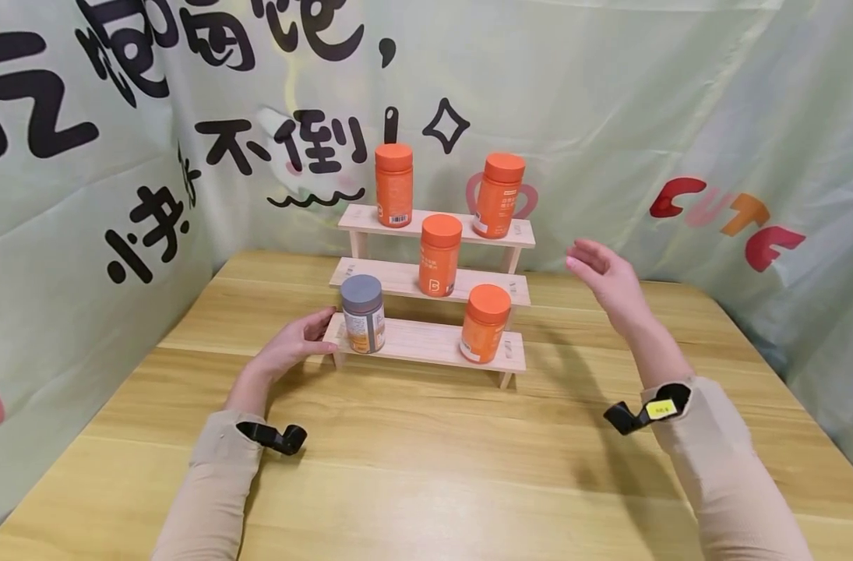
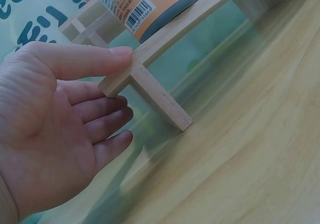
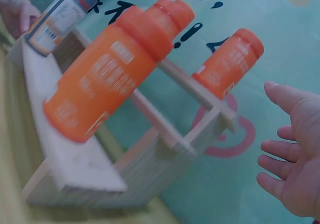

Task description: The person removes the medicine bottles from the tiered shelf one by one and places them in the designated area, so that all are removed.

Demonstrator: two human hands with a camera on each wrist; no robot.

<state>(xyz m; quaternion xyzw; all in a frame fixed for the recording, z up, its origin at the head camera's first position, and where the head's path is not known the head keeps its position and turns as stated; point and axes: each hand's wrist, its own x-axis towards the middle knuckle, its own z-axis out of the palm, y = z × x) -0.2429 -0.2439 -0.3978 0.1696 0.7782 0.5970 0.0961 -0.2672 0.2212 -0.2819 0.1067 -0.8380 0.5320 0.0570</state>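
A three-tier wooden shelf stands on the table, with small jars on its steps. My left hand is at the left end of the lowest step; in the left wrist view, the thumb lies on top of the board and the index finger sits beneath its end, pinching it. Just beside the hand stands a jar with a grey lid. My right hand hovers right of the shelf, fingers extended and holding nothing. Nearest to it is the orange jar at the right of the top step.
Another orange jar stands at the top left, one on the middle step and one at the bottom right. A printed cloth hangs behind the wooden table.
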